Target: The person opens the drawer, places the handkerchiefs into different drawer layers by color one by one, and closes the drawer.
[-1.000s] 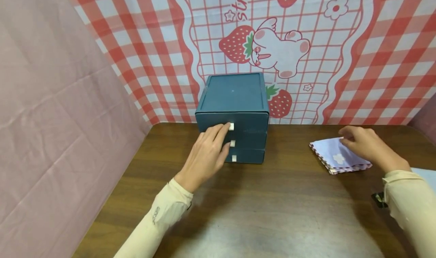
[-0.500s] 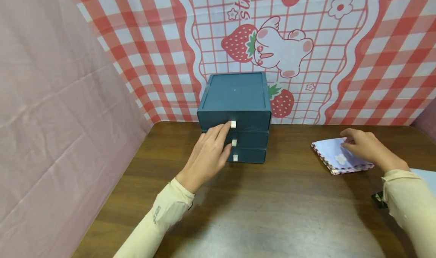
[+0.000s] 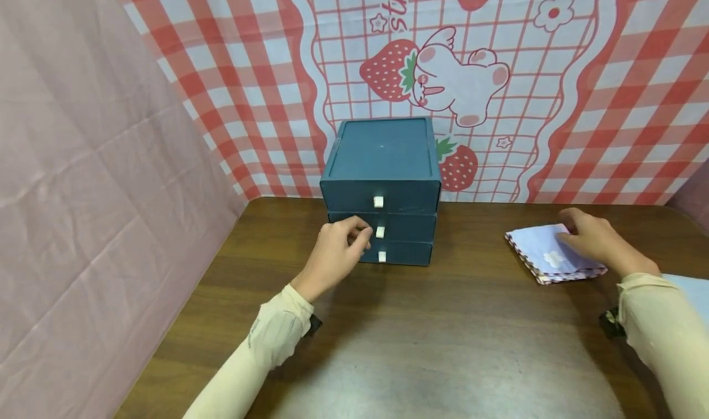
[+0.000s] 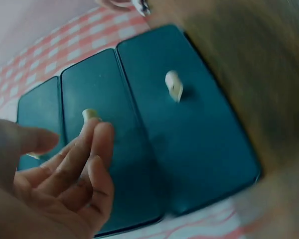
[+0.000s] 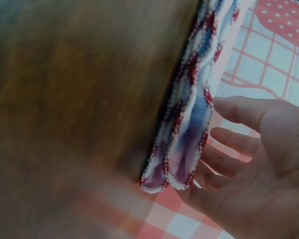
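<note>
In the head view a dark teal drawer cabinet (image 3: 382, 151) stands with its three drawers closed. A white knob (image 3: 378, 202) sits on the top drawer, and another is on each drawer below. My left hand (image 3: 332, 253) hovers in front of the middle drawer, fingers loosely bent and holding nothing. In the left wrist view its fingertips overlap the middle knob (image 4: 89, 114). To the right lies a folded lavender cloth (image 3: 537, 243) with a white flower and a red-and-white stitched border. My right hand (image 3: 598, 237) rests over the cloth, thumb and fingers touching its upper side (image 5: 204, 114).
The cabinet stands at the back of a brown wooden table (image 3: 443, 345). Behind it hangs a red-and-white strawberry-print curtain (image 3: 266, 99), with a pink cloth (image 3: 100, 191) on the left. A pale blue sheet (image 3: 689, 293) shows beside the right sleeve.
My left hand has come off the top knob and dropped down and slightly back, its fingers curling more. My right hand has stayed over the cloth, shifting only slightly.
</note>
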`<state>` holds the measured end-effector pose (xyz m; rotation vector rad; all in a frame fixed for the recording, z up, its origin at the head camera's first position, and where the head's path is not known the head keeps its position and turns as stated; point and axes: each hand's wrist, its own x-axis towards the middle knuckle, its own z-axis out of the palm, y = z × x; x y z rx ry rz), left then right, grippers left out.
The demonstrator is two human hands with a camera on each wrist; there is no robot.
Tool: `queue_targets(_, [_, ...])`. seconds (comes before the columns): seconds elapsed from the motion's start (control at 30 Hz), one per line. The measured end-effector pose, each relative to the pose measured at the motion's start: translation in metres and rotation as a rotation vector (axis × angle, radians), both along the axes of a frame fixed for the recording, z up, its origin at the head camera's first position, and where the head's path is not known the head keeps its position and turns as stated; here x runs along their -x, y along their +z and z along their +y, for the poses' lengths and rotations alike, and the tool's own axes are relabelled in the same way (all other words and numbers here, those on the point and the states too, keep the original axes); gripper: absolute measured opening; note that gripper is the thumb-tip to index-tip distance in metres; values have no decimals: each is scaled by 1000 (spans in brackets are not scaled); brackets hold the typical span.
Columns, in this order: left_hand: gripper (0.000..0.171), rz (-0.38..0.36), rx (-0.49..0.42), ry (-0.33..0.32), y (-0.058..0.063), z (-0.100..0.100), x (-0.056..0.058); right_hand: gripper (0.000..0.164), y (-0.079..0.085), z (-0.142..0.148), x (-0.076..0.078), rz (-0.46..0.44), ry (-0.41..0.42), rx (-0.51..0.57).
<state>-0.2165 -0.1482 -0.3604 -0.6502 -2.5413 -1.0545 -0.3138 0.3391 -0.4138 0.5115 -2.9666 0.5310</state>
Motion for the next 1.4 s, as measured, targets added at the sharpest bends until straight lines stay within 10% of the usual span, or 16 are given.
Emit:
queue_targets(0.33, [46, -682, -454, -87, -15, 3, 14, 38, -10, 7, 12, -23, -15, 25])
queue_targets(0.5, [51, -897, -609, -170, -19, 7, 16, 38, -7, 8, 12, -66, -37, 34])
queue_targets(1.4, [49, -1016, -738, -323, -27, 8, 19, 22, 5, 8, 8, -16, -76, 62])
